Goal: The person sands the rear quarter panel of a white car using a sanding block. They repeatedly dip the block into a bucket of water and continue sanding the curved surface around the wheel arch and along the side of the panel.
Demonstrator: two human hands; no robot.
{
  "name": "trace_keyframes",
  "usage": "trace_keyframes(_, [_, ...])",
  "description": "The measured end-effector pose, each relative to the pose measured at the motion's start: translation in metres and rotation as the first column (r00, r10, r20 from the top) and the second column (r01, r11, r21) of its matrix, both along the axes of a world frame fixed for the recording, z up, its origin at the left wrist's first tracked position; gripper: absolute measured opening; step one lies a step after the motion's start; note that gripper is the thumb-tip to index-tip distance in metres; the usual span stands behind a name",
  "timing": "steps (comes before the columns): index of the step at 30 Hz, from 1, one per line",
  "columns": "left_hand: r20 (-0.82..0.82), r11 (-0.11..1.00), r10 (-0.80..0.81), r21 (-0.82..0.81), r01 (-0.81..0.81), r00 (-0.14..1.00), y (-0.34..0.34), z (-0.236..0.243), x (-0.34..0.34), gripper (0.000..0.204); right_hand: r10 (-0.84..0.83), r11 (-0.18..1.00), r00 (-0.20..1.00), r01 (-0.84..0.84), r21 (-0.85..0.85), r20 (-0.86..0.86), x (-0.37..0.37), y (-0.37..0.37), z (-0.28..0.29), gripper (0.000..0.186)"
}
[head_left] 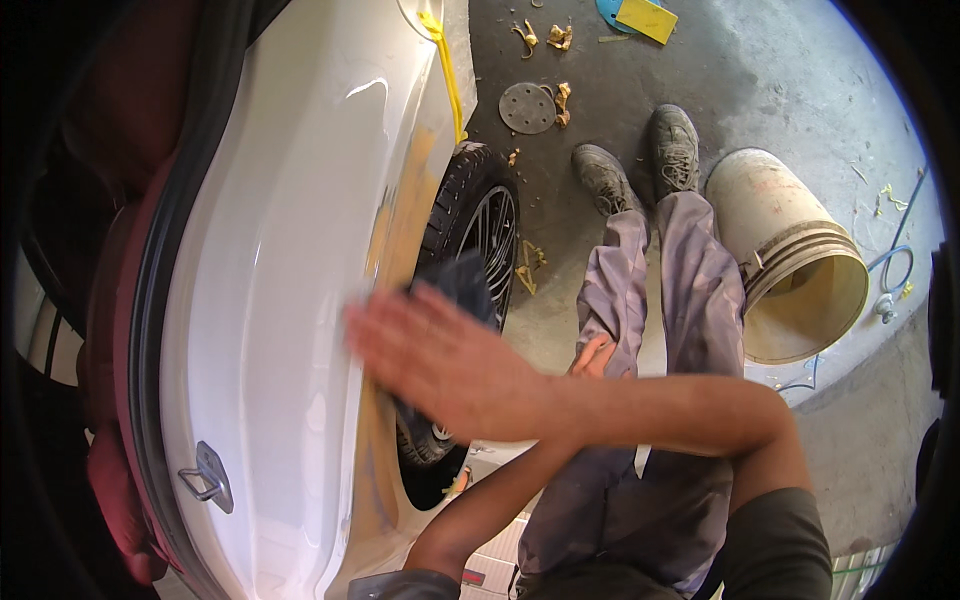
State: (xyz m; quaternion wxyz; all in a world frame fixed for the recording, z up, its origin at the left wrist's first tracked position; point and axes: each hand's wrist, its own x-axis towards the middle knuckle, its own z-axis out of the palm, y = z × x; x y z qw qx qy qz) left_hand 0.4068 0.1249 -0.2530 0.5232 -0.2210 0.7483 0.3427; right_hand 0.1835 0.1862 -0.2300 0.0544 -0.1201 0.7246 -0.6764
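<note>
Over the edge of a white car body panel [270,300], my right hand [440,355] lies flat with its fingers stretched, smeared by motion. A dark sheet like sandpaper [462,285] sticks out from under it, and the palm seems to press it. Tan bare patches [408,205] run along the panel's edge above the wheel [490,225]. My left hand [595,355] rests on my trouser leg [612,290] by the knee. Its visible fingers lie along the cloth, and my right forearm crosses over its wrist.
A dirty white bucket [790,230] lies on its side right of my shoes [672,150]. A round sanding disc [527,108] and crumpled tape scraps [560,38] are on the floor. Yellow tape [447,75] trims the panel's far edge. A blue hose [905,225] runs at the right.
</note>
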Motion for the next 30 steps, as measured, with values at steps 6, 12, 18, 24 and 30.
trace_keyframes(6, [0.165,0.907,-0.363,-0.161,0.388,0.917,0.010,0.008,-0.011,0.054,-0.217,0.976,0.969,0.213,0.044,0.118,-0.037,0.008,-0.059,0.084])
trace_keyframes(12, [-0.009,0.972,-0.231,-0.049,0.230,0.973,0.000,0.001,-0.012,0.068,-0.064,0.997,0.997,0.063,-0.052,-0.029,0.011,-0.018,0.000,0.083])
trace_keyframes(18, [0.140,0.886,-0.431,-0.119,0.447,0.891,0.003,0.009,-0.013,0.079,-0.225,0.970,0.960,0.237,-0.053,0.169,-0.036,-0.001,-0.057,0.101])
trace_keyframes(24, [0.132,0.898,-0.383,-0.176,0.402,0.914,0.010,0.016,-0.030,0.070,-0.026,0.994,1.000,0.026,-0.106,-0.003,0.008,-0.015,-0.003,0.101])
trace_keyframes(30, [-0.003,0.926,-0.355,-0.139,0.351,0.935,0.007,0.012,-0.034,0.055,-0.184,0.983,0.974,0.179,0.045,0.129,-0.059,0.020,-0.090,0.104])
